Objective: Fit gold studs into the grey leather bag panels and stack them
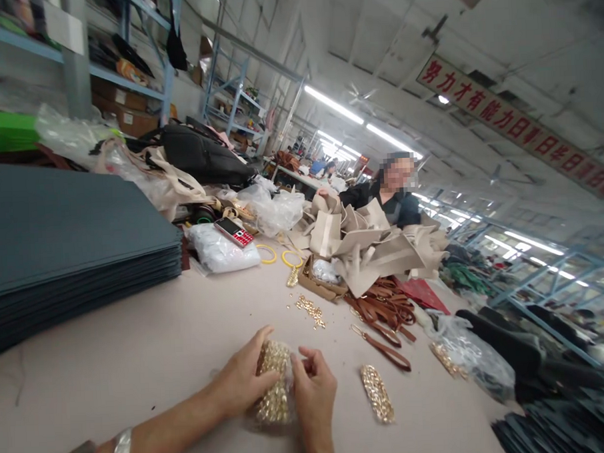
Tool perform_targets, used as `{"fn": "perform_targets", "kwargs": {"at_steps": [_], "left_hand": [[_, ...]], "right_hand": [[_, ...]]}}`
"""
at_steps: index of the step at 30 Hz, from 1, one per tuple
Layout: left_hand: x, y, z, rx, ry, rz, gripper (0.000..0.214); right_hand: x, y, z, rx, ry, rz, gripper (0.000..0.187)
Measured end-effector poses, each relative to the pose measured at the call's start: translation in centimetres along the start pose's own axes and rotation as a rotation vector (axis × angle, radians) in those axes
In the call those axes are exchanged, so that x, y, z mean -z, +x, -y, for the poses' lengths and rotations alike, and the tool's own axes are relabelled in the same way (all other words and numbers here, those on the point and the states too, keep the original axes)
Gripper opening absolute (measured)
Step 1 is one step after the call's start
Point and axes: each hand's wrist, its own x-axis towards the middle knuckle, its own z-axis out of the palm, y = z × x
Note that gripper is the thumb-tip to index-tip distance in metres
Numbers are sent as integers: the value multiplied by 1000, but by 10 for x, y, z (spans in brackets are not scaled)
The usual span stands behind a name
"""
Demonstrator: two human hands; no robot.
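Observation:
Near the front of the table, a clear plastic bag of gold-coloured chain (275, 388) is between my two hands. My left hand (251, 375) grips it from the left, thumb across its front. My right hand (313, 386) is closed at the bag's right edge, thumb and curled fingers at the plastic. A bundle of gold chain (377, 393) lies on the table to the right. Beyond my hands is a scatter of small gold metal pieces (310, 311). Brown wrist straps (387, 346) with metal clasps lie past the bundle.
A tall stack of dark sheets (76, 229) stands at left. Further back are a phone (233, 231) on a white packet, yellow tape rolls (292, 258), an open cardboard box (322, 286) and piled beige pieces (363, 244). A co-worker (380, 193) is behind the pile. Dark pieces (565, 415) lie at right.

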Motion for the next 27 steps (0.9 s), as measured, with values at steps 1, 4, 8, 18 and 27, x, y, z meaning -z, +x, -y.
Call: {"fn": "perform_targets", "kwargs": {"at_steps": [1, 4, 8, 18, 27], "left_hand": [[0, -2, 0, -89, 89, -43, 63], [-4, -5, -1, -403, 382, -65, 39], [-17, -3, -1, -376, 505, 27, 27], [-31, 7, -19, -146, 638, -65, 4], [-38, 9, -32, -195, 830, -4, 14]], "right_hand": [[-1, 0, -1, 10, 0, -3, 31], [-2, 0, -5, 52, -10, 3, 27], [-4, 3, -12, 71, -16, 22, 25], [-1, -1, -9, 239, -87, 2, 14], [6, 0, -20, 479, -210, -113, 19]]}}
